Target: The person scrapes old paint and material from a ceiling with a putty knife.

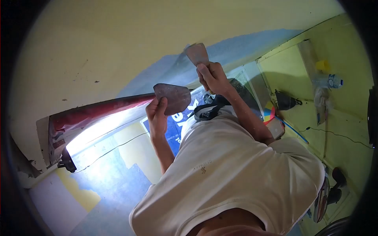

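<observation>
My left hand (157, 114) grips the near edge of a flat, dark, roughly rectangular plate (173, 99), with the thumb on its face. To the right and farther up, my right hand (214, 78) is closed round the handle of a scraper (197, 54). The scraper's wide brownish blade points up, at or near the wall (118, 43), where a blue-grey patch (161, 70) borders the yellowish paint. Whether the blade touches the wall cannot be made out. The plate and the scraper are apart.
A red-lined opening (106, 112) with a bright light lies at the left, and a thin cable (114, 151) runs below it. On the right are a plastic bottle (330, 81), a yellow object (322, 65), a dark pouch (286, 100) and a blue stick (293, 129).
</observation>
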Demonstrator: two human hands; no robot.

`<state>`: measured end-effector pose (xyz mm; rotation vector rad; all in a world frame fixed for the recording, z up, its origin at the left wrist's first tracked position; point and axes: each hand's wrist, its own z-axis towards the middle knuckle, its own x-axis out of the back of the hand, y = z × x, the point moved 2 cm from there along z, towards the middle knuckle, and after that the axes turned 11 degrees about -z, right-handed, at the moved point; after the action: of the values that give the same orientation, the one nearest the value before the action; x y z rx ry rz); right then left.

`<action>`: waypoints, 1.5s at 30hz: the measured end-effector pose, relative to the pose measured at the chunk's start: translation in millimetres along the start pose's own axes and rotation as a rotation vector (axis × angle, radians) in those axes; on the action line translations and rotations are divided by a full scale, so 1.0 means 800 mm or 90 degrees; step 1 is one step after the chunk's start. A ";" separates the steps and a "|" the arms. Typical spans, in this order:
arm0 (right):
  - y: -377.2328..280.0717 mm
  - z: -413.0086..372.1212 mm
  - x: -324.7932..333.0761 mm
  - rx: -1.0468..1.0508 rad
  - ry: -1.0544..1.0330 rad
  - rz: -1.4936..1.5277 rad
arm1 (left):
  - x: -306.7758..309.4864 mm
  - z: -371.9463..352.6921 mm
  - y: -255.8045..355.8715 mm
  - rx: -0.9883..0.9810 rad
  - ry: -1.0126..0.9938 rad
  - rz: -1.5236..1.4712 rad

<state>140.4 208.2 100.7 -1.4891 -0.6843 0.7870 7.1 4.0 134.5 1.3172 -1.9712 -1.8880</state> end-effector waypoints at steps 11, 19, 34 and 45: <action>-0.009 -0.004 -0.011 -0.022 -0.008 -0.034 | -0.002 0.000 -0.002 -0.016 0.008 -0.007; -0.021 0.000 -0.009 -0.035 -0.021 -0.051 | 0.001 0.002 -0.002 0.013 0.018 -0.025; -0.008 -0.007 -0.003 -0.016 -0.010 -0.041 | 0.005 -0.007 -0.013 -0.001 0.025 -0.015; 0.003 -0.009 0.009 -0.014 0.033 -0.071 | 0.006 -0.010 -0.007 -0.015 0.028 -0.008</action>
<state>150.5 209.7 98.0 -1.4728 -0.7315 0.6559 12.0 -4.4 129.1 1.3572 -1.9188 -1.8642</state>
